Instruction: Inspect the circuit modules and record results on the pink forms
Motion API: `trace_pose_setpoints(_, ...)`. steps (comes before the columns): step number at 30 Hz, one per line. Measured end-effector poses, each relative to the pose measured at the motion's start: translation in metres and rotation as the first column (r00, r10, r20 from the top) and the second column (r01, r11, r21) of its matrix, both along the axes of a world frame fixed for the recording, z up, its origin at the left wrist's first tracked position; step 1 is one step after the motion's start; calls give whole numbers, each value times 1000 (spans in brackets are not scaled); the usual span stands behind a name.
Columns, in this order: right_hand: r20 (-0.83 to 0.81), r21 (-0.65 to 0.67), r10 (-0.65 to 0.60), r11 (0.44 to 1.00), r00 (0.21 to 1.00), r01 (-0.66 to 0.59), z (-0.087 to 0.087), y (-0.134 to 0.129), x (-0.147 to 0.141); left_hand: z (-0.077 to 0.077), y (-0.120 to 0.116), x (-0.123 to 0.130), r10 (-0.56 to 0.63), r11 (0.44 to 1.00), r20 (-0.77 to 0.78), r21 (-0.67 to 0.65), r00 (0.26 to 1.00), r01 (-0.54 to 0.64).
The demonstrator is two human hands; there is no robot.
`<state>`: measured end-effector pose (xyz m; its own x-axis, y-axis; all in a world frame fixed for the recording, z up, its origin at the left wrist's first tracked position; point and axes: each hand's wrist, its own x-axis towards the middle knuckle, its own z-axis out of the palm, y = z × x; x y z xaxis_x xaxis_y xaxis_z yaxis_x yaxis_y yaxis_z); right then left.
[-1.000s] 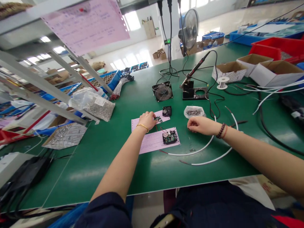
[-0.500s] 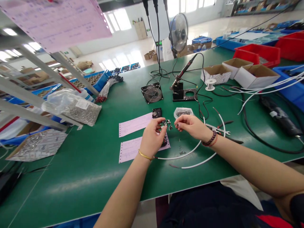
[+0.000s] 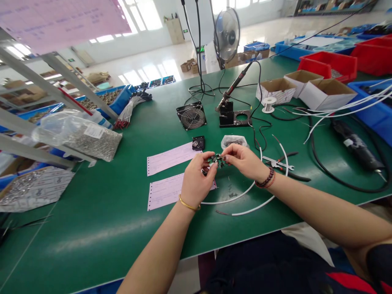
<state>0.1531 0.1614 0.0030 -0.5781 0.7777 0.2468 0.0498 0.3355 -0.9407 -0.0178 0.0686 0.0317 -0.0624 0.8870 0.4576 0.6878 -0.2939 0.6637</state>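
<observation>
Over the middle of the bench, my left hand point(image 3: 197, 178) pinches a small green circuit board point(image 3: 218, 161) with dark and metallic parts on it. My right hand point(image 3: 245, 161) is closed, thumb and forefinger together at the board's right edge. Whatever lies between those fingertips is too small to make out. Beneath my left hand are a pink paper slip point(image 3: 167, 190) and a dark part, mostly covered. A black housing point(image 3: 198, 143) rests at the end of another pink slip point(image 3: 168, 158). Just behind my right hand stands a white dish point(image 3: 239, 139) of small metal pieces.
White cables point(image 3: 251, 213) curve in front of my right wrist, near pliers point(image 3: 290, 156) and a wrench point(image 3: 288, 166). Farther back are a fan with a grille point(image 3: 192, 116), a soldering iron point(image 3: 234, 85) in its stand and a solder spool point(image 3: 268, 105). A black power tool point(image 3: 357, 145) lies right.
My right hand has moved left, closing the gap, and its fingertips now meet the circuit board's edge. The left hand still holds the board. The camera view has shifted slightly.
</observation>
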Motion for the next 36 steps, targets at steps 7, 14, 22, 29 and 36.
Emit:
trace_pose_setpoints(7, 458, 259, -127, 966, 880, 5, 21, 11, 28, 3, -1, -4, 41, 999, 40, 20, 998, -41)
trace_pose_setpoints(14, 824, 392, -263, 905, 502, -168, 23, -12, 39, 2, -2, -12, 86, 995, -30, 58, 996, -84)
trace_pose_setpoints(22, 769, 306, -170, 944, 617, -121, 24, -9, 38, -2, -3, -10, 45, 996, -67, 75, 997, -40)
trace_pose_setpoints(29, 318, -3, 160, 986, 934, -168, 32, 12, 23, -6, -3, -7, 27, 999, -52, 17, 998, -27)
trace_pose_setpoints(36, 41, -57, 155, 987, 987, -152, 19, 6, 13, -7, -3, -5, 9, 999, 59, -39, 998, -7)
